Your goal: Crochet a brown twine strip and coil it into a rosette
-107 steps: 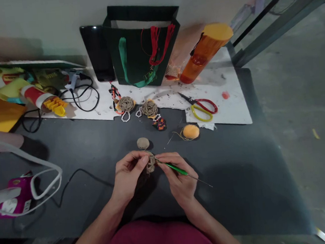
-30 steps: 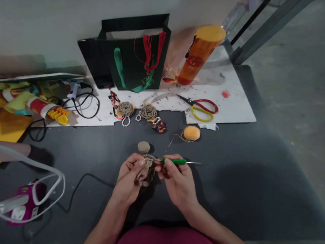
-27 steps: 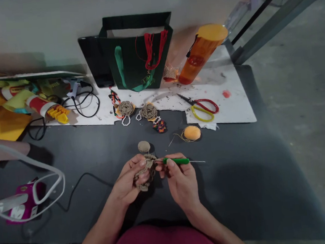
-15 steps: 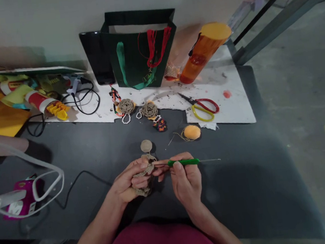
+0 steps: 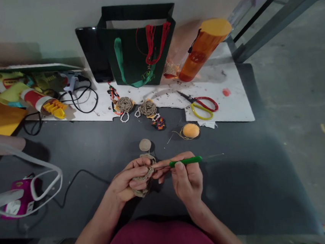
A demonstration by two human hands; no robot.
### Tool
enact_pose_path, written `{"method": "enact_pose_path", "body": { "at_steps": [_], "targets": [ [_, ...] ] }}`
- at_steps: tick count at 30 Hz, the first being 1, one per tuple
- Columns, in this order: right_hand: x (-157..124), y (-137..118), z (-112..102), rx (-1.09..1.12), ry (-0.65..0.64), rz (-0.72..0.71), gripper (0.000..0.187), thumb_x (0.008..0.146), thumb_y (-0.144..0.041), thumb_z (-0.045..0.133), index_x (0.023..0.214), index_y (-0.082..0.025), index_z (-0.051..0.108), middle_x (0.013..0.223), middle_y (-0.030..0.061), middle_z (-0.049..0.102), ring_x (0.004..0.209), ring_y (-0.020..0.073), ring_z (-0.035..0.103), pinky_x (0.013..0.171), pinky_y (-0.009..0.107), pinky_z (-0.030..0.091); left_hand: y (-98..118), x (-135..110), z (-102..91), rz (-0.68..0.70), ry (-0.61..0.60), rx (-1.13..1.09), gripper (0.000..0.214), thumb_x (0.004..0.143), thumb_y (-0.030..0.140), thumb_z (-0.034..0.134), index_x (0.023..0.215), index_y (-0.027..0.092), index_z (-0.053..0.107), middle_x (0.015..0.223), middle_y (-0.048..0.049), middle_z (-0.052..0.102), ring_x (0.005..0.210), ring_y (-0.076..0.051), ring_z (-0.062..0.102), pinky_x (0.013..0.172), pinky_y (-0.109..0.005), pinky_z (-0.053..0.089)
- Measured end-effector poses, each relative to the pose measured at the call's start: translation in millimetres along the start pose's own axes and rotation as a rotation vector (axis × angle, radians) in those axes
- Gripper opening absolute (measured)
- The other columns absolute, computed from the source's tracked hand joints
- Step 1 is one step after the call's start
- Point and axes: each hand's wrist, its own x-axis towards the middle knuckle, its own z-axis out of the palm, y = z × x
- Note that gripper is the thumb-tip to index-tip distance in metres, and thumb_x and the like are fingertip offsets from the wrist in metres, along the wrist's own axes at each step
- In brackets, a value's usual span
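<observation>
Yarn ruffle [image 5: 141,192] in left fingers [image 5: 136,173], slim green-handled hook [image 5: 189,160] in right fingers [image 5: 180,170].

The crochet piece [image 5: 141,193] was in the left hand [image 5: 125,182], the crochet hook [image 5: 187,160] in the right hand [image 5: 187,181], and just beyond them on the table [image 5: 244,194] lay a yarn ball [image 5: 144,144] with a thread ball [image 5: 191,130] to its right. Behind these, 2 rosettes [image 5: 125,104] lay at the near edge of a board [image 5: 228,108], left of the scissors [image 5: 194,101]. Farther back, a paper bag [image 5: 136,55] stood between a phone [image 5: 93,54] on the left and a canister [image 5: 198,59] on the right.
</observation>
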Motion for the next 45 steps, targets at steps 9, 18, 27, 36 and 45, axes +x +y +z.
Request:
{"method": "enact_pose_path", "body": {
  "at_steps": [9,18,27,36,45],
  "targets": [
    [2.9,-3.5,4.0,0.059,-0.002,0.118,0.013,0.094,-0.039,0.048,0.088,-0.027,0.048,0.064,-0.0013,0.069,0.052,0.0179,0.067,0.046,0.03,0.053,5.7,1.0,2.1,-0.031,-0.145,-0.036,0.027,0.059,0.027,0.077,0.08,0.016,0.064,0.068,-0.0075,0.07,0.03,0.004,0.021,0.03,-0.011,0.011],
    [7.4,-9.3,10.0,0.152,-0.007,0.203,0.015,0.091,-0.04,0.055,0.085,-0.027,0.051,0.055,-0.0052,0.064,0.041,0.0145,0.06,0.035,0.025,0.046,4.5,3.4,-4.5,-0.02,-0.341,-0.166,0.016,0.067,0.016,0.067,0.083,0.013,0.062,0.07,-0.0062,0.069,0.029,0.005,0.023,0.03,-0.009,0.011],
    [13.2,-13.3,7.6,0.231,0.008,0.189,0.015,0.091,-0.037,0.054,0.085,-0.024,0.05,0.066,-0.0029,0.069,0.043,0.0104,0.059,0.035,0.018,0.041,2.4,3.3,-3.9,0.106,-0.219,-0.084,0.017,0.065,0.017,0.069,0.082,0.013,0.064,0.051,0.0074,0.046,0.032,0.003,0.018,0.032,-0.011,0.016],
    [12.7,-11.1,1.7,-0.347,-0.097,-0.066,0.009,0.08,-0.019,0.067,0.087,-0.022,0.063,0.067,-0.0036,0.062,0.058,0.0098,0.059,0.054,0.02,0.05,-2.7,0.3,4.0,0.294,0.05,0.2,0.022,0.066,0.023,0.073,0.083,0.016,0.061,0.059,0.007,0.049,0.036,0.0,0.027,0.035,-0.014,0.019],
    [15.5,-14.1,5.3,-0.432,-0.199,-0.142,0.01,0.078,-0.021,0.071,0.087,-0.023,0.067,0.069,-0.0024,0.066,0.06,0.0119,0.063,0.06,0.024,0.054,-4.9,-2.4,4.9,0.449,0.199,0.475,0.019,0.072,0.024,0.068,0.089,0.018,0.062,0.066,0.0052,0.05,0.045,-0.003,0.035,0.041,-0.016,0.029]
  ]
}}
